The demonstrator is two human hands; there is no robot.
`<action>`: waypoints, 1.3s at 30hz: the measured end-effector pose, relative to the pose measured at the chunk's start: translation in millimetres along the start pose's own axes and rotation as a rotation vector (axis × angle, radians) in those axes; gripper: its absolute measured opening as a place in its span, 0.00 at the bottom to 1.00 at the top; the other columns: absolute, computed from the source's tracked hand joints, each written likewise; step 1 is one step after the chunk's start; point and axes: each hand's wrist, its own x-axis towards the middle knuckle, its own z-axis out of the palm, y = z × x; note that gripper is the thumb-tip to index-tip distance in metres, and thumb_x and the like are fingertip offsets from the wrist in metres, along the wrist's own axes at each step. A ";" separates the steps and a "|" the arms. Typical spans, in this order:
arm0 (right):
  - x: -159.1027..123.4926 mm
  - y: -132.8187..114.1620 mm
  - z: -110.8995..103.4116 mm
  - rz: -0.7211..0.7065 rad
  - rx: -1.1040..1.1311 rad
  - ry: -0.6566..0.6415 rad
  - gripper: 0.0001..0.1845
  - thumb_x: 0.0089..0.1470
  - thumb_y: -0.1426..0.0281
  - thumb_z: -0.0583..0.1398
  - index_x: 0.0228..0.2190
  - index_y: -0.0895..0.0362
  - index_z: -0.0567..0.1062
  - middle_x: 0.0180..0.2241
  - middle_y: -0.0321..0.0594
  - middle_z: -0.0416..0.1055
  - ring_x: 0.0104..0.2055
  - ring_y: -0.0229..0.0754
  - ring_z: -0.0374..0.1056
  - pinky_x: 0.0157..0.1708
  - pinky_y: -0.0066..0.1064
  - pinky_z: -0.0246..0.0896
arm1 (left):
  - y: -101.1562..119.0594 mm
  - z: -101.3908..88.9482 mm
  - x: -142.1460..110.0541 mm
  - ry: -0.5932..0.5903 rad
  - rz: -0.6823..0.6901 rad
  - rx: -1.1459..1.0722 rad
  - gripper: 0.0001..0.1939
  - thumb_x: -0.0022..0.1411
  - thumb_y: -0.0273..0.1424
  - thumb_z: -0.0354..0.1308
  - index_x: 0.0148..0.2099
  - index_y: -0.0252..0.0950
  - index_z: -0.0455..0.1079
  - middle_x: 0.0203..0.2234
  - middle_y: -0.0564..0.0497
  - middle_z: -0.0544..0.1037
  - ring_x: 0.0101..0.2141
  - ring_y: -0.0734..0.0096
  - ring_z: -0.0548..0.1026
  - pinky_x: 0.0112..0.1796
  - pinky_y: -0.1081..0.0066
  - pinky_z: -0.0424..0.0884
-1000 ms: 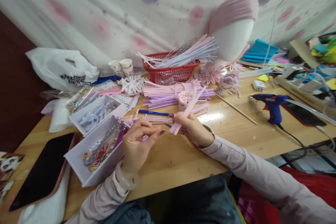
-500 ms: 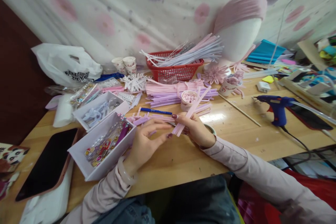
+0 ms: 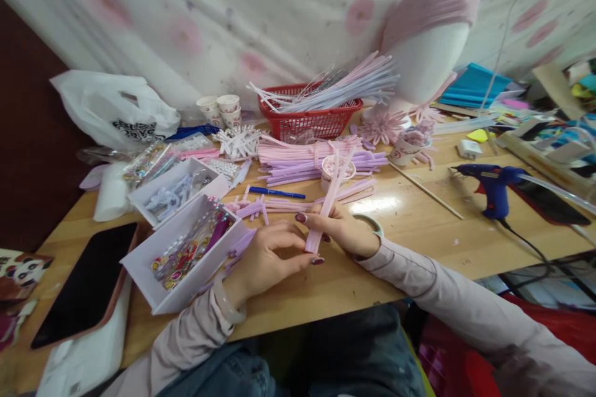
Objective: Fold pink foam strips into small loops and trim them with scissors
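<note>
Pinching pink strips (image 3: pixel 327 206) in right hand (image 3: pixel 345 229), clamped low along their length. Held over table (image 3: pixel 302 301), slanting up in front of paper cup (image 3: pixel 326 181). Got left hand (image 3: pixel 266 258) curled at the bottom ends; can't tell if gripping. Probably very light, soft and bendy, not slippery; likely to crease or fan out if squeezed unevenly. Best gripped low, lightly, across the full stack.
</note>
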 end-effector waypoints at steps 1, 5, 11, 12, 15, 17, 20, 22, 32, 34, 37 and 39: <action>0.1 -0.5 0.3 -0.001 -0.005 -0.031 0.24 0.51 0.58 0.58 0.12 0.58 0.59 0.12 0.28 0.51 0.16 0.29 0.47 0.17 0.26 0.41 | -0.2 0.0 -0.1 -0.007 0.005 0.008 0.04 0.52 0.30 0.63 0.28 0.36 0.75 0.27 0.49 0.76 0.31 0.70 0.74 0.35 0.71 0.70; 0.5 1.5 1.2 0.000 -0.015 -0.110 0.24 0.51 0.58 0.58 0.13 0.59 0.61 0.13 0.28 0.51 0.16 0.29 0.47 0.16 0.25 0.41 | -0.7 0.5 0.7 -0.026 0.041 0.035 0.08 0.52 0.34 0.63 0.26 0.36 0.75 0.25 0.48 0.76 0.30 0.69 0.74 0.32 0.72 0.70; 1.0 4.8 1.1 -0.013 -0.015 -0.183 0.21 0.52 0.60 0.57 0.16 0.60 0.66 0.14 0.29 0.53 0.17 0.29 0.47 0.17 0.25 0.40 | -0.8 0.7 1.0 -0.048 0.095 0.093 0.08 0.47 0.33 0.66 0.24 0.35 0.74 0.24 0.49 0.76 0.29 0.70 0.73 0.33 0.72 0.70; 1.1 4.4 0.9 -0.018 -0.012 -0.186 0.21 0.52 0.61 0.57 0.15 0.60 0.65 0.14 0.29 0.53 0.17 0.29 0.47 0.17 0.25 0.40 | -0.9 0.6 0.7 -0.056 0.094 0.095 0.07 0.47 0.33 0.66 0.25 0.35 0.74 0.24 0.49 0.76 0.29 0.70 0.73 0.33 0.72 0.70; 1.3 2.7 0.6 -0.012 -0.013 -0.176 0.21 0.52 0.61 0.57 0.14 0.60 0.64 0.13 0.28 0.52 0.17 0.28 0.47 0.17 0.25 0.40 | -2.2 0.6 -0.3 -0.071 0.079 0.088 0.06 0.51 0.32 0.64 0.27 0.34 0.75 0.25 0.48 0.77 0.29 0.71 0.74 0.32 0.74 0.69; 1.0 1.9 1.0 0.003 -0.016 -0.173 0.22 0.53 0.61 0.57 0.14 0.60 0.64 0.13 0.29 0.52 0.16 0.29 0.47 0.17 0.25 0.40 | -3.8 0.7 -1.0 -0.084 0.060 0.085 0.06 0.51 0.32 0.63 0.27 0.34 0.76 0.25 0.47 0.77 0.28 0.71 0.74 0.31 0.74 0.69; 0.4 1.3 2.0 0.025 -0.004 -0.190 0.23 0.53 0.59 0.56 0.14 0.60 0.64 0.13 0.29 0.54 0.16 0.29 0.48 0.16 0.25 0.41 | -5.7 1.0 -1.9 -0.095 0.022 0.080 0.07 0.51 0.32 0.63 0.27 0.34 0.76 0.25 0.47 0.77 0.29 0.69 0.74 0.32 0.73 0.70; 0.2 1.7 2.2 0.038 0.007 -0.193 0.23 0.53 0.59 0.57 0.14 0.60 0.65 0.13 0.30 0.55 0.16 0.29 0.49 0.16 0.25 0.41 | -5.6 1.2 -2.2 -0.094 -0.008 0.070 0.07 0.51 0.33 0.64 0.27 0.34 0.76 0.26 0.47 0.78 0.28 0.69 0.74 0.31 0.73 0.70; 0.7 5.7 0.6 0.027 0.023 -0.219 0.23 0.53 0.59 0.57 0.15 0.61 0.65 0.13 0.30 0.56 0.16 0.28 0.49 0.15 0.24 0.40 | -0.8 1.8 -1.6 -0.100 -0.072 0.060 0.05 0.51 0.31 0.64 0.27 0.35 0.77 0.25 0.49 0.79 0.28 0.70 0.75 0.31 0.74 0.69; 0.3 4.3 1.5 0.034 0.033 -0.232 0.23 0.53 0.59 0.57 0.15 0.61 0.65 0.13 0.30 0.57 0.16 0.28 0.49 0.15 0.23 0.41 | -2.3 1.2 -2.0 -0.111 -0.080 0.055 0.05 0.50 0.32 0.65 0.27 0.35 0.77 0.25 0.49 0.79 0.28 0.70 0.75 0.31 0.74 0.69; -0.3 2.4 2.3 0.053 0.031 -0.237 0.22 0.53 0.60 0.57 0.16 0.62 0.66 0.13 0.30 0.57 0.16 0.28 0.49 0.15 0.23 0.40 | -4.1 0.6 -2.7 -0.128 -0.085 0.052 0.06 0.49 0.33 0.65 0.26 0.36 0.78 0.24 0.49 0.79 0.28 0.69 0.74 0.31 0.73 0.69; -0.6 1.8 2.5 0.065 0.028 -0.238 0.22 0.54 0.60 0.57 0.16 0.62 0.67 0.12 0.30 0.57 0.15 0.28 0.49 0.15 0.23 0.40 | -4.0 0.6 -2.6 -0.138 -0.086 0.034 0.05 0.49 0.32 0.65 0.26 0.36 0.78 0.24 0.49 0.79 0.28 0.70 0.75 0.31 0.74 0.69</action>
